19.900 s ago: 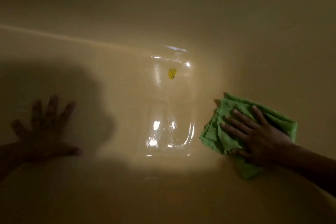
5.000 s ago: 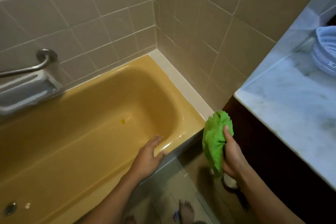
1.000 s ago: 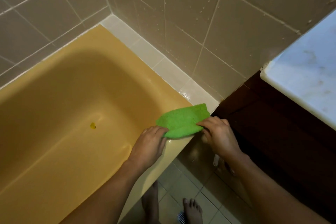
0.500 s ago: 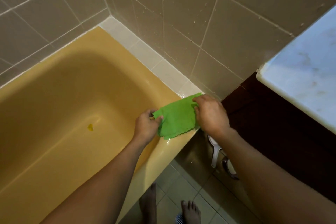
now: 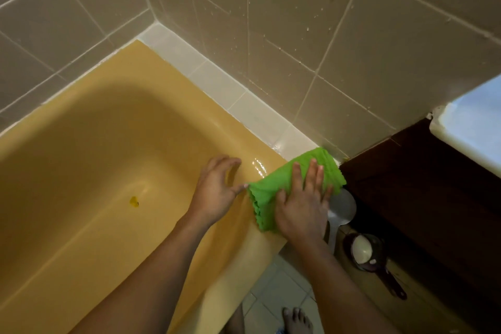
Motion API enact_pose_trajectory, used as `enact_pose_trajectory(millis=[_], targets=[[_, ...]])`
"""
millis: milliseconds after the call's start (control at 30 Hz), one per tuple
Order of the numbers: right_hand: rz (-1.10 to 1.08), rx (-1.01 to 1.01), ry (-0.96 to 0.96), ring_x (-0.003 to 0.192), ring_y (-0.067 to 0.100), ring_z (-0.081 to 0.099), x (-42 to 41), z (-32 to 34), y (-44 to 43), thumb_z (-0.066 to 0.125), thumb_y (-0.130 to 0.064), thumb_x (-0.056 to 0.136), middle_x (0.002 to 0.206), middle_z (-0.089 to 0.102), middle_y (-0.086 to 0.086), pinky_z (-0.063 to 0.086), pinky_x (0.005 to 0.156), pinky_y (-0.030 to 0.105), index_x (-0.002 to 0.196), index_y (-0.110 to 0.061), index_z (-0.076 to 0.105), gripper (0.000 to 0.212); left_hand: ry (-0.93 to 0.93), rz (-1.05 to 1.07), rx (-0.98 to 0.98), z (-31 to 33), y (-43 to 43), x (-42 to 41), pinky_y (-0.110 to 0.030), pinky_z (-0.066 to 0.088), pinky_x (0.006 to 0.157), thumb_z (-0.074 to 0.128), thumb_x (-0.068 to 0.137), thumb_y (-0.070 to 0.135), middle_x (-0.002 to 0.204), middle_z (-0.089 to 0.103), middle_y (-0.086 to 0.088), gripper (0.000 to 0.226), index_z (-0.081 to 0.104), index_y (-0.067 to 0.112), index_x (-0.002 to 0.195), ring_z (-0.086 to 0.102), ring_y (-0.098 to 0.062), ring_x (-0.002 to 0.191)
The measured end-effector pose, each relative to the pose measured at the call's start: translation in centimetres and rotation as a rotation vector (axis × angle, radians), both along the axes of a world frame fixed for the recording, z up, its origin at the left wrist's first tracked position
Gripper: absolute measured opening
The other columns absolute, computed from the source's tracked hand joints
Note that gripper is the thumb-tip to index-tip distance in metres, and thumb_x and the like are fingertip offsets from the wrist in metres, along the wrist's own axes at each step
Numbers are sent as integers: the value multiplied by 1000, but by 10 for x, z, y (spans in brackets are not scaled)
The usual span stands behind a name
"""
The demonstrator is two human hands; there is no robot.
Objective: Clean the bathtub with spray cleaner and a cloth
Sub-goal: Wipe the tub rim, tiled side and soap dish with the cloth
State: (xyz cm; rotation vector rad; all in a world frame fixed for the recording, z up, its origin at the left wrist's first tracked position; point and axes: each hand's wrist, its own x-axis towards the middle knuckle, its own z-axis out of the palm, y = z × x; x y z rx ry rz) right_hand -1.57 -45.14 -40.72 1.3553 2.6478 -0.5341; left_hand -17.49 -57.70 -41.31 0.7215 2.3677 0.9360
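Pressing green cloth on bathtub rim, right hand; yellow speck inside.

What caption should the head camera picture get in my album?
Right hand presses a green cloth on the rim of the yellow bathtub, left hand open beside it.

Green cloth flat on yellow tub rim corner.

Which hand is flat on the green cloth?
The right hand, fingers spread flat on the cloth. The left hand lies beside it, only its thumb at the edge.
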Motion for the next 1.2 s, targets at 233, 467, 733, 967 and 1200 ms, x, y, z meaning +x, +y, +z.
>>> enact_pose_trajectory(millis=[233, 467, 733, 967, 1200], targets=[[-85, -10, -41, 148, 37, -35, -36, -8, 0, 9, -68, 99, 166, -26, 13, -11, 121, 63, 163, -24, -1, 79, 287, -430, -438, -2, 34, -74, -60, -11, 124, 20, 106, 62, 169, -24, 11, 67, -5, 38, 164, -26, -24, 155], [282, 136, -36, 152, 35, -27, -56, -16, 26, 15, -72, 99, 168, -22, 12, -5, 122, 63, 164, -24, -1, 83, 326, -391, -480, -20, 63, -116, -60, -19, 120, 7, 97, 78, 162, -41, 7, 76, -25, 44, 157, -44, -28, 146], [348, 84, -7, 154, 29, -24, -42, -15, 34, 28, -60, 97, 168, -23, 7, 1, 125, 59, 163, -18, -8, 86, 314, -311, -493, -22, 75, -146, -62, -18, 120, 11, 92, 84, 163, -40, 3, 84, -25, 44, 156, -38, -31, 149], [46, 75, -80, 153, 30, -27, -16, -11, 13, 29, -59, 93, 166, -29, 12, -4, 124, 60, 164, -25, 2, 83, 301, -262, -464, -22, 75, -162, -62, -19, 119, 13, 92, 85, 164, -37, 4, 83, -21, 47, 157, -39, -30, 149], [7, 145, -57, 155, 39, -12, -56, -24, 11, 28, -63, 97, 168, -10, 23, 3, 123, 62, 163, -11, 2, 88, 352, -252, -445, -27, 72, -179, -63, -18, 118, 14, 93, 83, 167, -32, 3, 83, -17, 44, 159, -34, -31, 151]])
